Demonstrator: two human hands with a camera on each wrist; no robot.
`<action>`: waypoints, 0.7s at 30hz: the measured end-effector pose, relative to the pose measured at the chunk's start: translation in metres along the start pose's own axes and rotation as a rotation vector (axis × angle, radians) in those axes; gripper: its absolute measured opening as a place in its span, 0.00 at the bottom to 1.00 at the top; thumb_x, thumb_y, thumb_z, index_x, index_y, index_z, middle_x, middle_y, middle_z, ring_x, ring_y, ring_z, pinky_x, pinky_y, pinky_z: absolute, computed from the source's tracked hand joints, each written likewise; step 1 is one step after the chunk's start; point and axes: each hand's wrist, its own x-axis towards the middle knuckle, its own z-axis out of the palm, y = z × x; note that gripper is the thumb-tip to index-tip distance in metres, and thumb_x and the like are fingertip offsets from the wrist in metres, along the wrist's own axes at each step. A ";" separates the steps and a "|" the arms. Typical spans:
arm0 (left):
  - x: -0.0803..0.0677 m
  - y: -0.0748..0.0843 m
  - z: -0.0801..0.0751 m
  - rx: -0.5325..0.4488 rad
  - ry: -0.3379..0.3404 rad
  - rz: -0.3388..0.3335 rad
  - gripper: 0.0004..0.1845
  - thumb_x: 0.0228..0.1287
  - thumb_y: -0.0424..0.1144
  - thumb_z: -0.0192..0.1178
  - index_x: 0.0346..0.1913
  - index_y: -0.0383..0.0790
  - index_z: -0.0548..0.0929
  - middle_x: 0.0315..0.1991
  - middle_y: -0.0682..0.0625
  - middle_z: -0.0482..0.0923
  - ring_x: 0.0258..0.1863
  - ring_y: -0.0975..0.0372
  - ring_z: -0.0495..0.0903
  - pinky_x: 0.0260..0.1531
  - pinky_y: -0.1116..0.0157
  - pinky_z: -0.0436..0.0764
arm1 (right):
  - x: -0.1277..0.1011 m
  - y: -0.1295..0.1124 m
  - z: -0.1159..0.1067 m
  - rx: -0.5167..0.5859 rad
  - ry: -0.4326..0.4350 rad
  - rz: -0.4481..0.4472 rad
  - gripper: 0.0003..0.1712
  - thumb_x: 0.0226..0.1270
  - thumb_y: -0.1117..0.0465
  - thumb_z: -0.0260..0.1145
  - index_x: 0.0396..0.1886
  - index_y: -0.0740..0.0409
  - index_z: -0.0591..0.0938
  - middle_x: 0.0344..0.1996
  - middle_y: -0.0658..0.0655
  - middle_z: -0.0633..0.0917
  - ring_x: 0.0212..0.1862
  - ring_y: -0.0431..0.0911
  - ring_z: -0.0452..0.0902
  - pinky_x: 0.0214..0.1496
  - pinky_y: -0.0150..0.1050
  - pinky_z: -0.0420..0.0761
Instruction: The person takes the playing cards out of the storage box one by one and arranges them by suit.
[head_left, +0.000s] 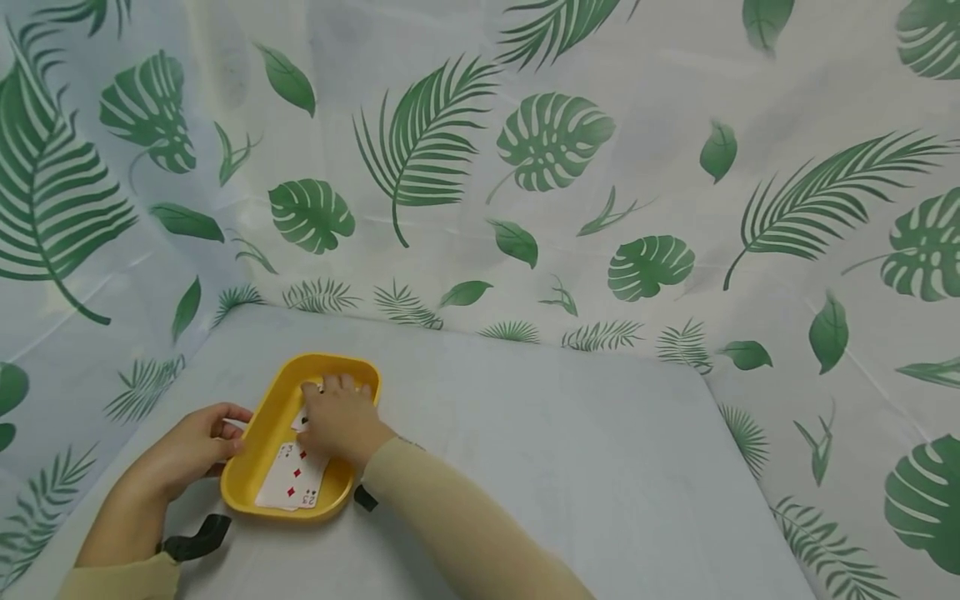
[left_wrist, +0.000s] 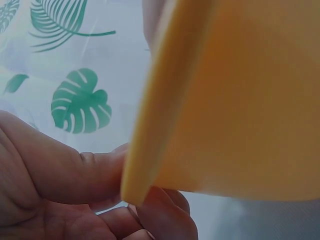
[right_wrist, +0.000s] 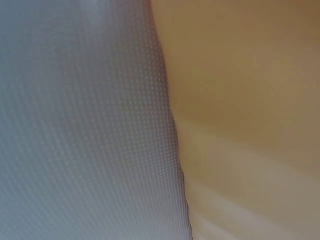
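— Yellow plastic, is that a tray (head_left: 255, 433) on the grey surface (head_left: 570, 467)?

— Yes, a shallow yellow tray with rounded corners, lying near the surface's left front part. Playing cards (head_left: 292, 479) lie face up inside it; the nearest one shows red diamonds.

— What is the left hand (head_left: 191, 450) doing?

— It grips the tray's left rim. In the left wrist view the thumb (left_wrist: 75, 172) presses the rim's outer edge and the other fingers curl beneath it, so the rim is pinched between them.

— And the right hand (head_left: 337, 421)?

— It lies palm down inside the tray, over the far end of the cards, fingers reaching toward the far rim. Whether it pinches a card or only rests on them, I cannot tell; the back of the hand hides the fingertips. The right wrist view is too close and blurred, only grey cloth beside yellow.

— Anything else about?

— Beige sleeves (head_left: 457, 525) on both arms, a dark strap (head_left: 198, 537) at the left wrist, and a white curtain (head_left: 525, 167) printed with green leaves hanging behind and around the surface.
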 end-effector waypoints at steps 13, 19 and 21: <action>0.001 -0.005 0.000 -0.031 -0.015 0.026 0.27 0.76 0.28 0.57 0.73 0.24 0.64 0.45 0.40 0.76 0.41 0.54 0.80 0.40 0.60 0.87 | 0.000 -0.002 0.002 -0.066 -0.018 0.014 0.39 0.73 0.36 0.68 0.80 0.35 0.69 0.74 0.46 0.75 0.75 0.48 0.67 0.84 0.55 0.64; 0.000 -0.004 0.000 -0.028 -0.012 0.032 0.27 0.77 0.28 0.57 0.73 0.25 0.64 0.45 0.41 0.77 0.41 0.54 0.80 0.40 0.61 0.87 | -0.001 -0.002 0.002 -0.069 -0.009 0.006 0.38 0.74 0.37 0.68 0.80 0.34 0.69 0.73 0.46 0.75 0.75 0.48 0.67 0.84 0.55 0.65; 0.000 -0.004 0.000 -0.025 -0.014 0.039 0.27 0.77 0.28 0.57 0.73 0.24 0.64 0.45 0.41 0.77 0.41 0.54 0.80 0.40 0.61 0.87 | -0.001 -0.003 0.002 -0.066 -0.007 0.006 0.38 0.74 0.38 0.68 0.80 0.34 0.69 0.74 0.46 0.75 0.75 0.48 0.67 0.84 0.55 0.65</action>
